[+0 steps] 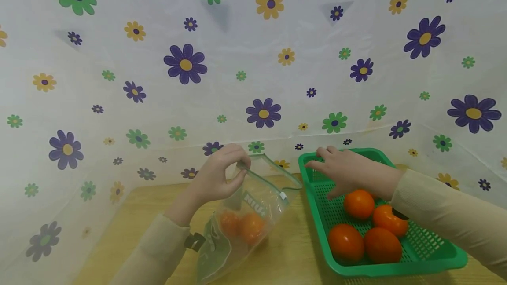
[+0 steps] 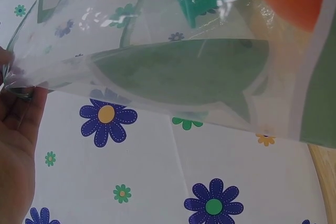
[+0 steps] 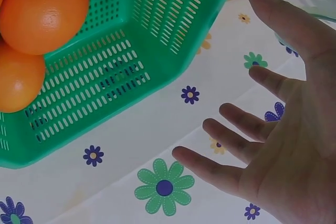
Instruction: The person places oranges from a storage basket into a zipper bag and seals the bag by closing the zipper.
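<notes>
My left hand (image 1: 218, 175) pinches the top edge of a clear zip bag (image 1: 273, 208) with green print and a white slider (image 1: 283, 195). Its mouth gapes toward the right, and round orange fruits (image 1: 251, 228) show through the plastic low in the bag. Over the far left part of a green plastic basket (image 1: 321, 232) is my right hand (image 1: 348, 169), its fingers spread and holding nothing. Several more smooth orange fruits (image 1: 358, 204) lie in the basket, nearer to me than the right hand. In the right wrist view, the palm and separated fingers (image 3: 207, 169) face the basket.
A wooden table (image 1: 293, 250) carries the bag and the basket, with the basket on the right. Behind and at both sides hangs a white sheet (image 1: 233, 96) printed with purple, green and yellow flowers. The basket has slotted walls and a raised rim.
</notes>
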Demonstrator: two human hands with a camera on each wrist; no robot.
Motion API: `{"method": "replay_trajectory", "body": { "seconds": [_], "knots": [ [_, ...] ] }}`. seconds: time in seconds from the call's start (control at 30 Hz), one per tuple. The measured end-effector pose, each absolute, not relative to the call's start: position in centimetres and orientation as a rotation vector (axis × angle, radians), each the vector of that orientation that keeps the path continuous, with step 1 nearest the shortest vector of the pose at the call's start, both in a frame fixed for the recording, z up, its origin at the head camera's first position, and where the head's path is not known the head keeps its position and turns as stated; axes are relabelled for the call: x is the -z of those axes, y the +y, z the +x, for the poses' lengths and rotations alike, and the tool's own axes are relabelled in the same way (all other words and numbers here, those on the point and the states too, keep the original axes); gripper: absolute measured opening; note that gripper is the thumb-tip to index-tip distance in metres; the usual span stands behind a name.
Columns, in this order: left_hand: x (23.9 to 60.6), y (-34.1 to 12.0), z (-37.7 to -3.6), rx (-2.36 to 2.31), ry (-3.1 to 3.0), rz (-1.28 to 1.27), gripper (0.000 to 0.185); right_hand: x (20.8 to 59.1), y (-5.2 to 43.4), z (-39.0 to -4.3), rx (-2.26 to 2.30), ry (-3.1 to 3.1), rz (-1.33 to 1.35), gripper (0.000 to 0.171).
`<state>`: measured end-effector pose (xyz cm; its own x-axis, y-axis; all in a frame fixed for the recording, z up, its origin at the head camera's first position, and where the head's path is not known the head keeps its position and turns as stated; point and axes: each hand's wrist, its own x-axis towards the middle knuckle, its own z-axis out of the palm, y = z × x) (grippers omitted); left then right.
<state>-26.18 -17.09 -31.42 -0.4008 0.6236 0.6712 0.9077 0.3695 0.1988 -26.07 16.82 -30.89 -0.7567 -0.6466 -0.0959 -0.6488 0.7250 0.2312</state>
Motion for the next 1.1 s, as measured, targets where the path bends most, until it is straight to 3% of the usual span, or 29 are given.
{"method": "replay_trajectory", "body": {
  "seconds": [0.13, 0.57, 1.1],
  "knots": [
    [31.3, -17.1, -26.2, 0.77, -2.138, -1.322, 0.005, 30.9, 17.2, -26.0, -0.374, 2.897, -1.048, 0.089],
    [31.5, -17.2, -26.5, 0.765, -2.097, -1.341, 0.019, 31.6, 18.1, -26.0, -0.339, 2.887, -0.948, 0.093],
    [31.6, -17.3, -26.1, 0.753, -2.119, -1.318, 0.006, 33.0, 19.8, -25.8, -0.259, 2.849, -0.931, 0.092]
  ]
}}
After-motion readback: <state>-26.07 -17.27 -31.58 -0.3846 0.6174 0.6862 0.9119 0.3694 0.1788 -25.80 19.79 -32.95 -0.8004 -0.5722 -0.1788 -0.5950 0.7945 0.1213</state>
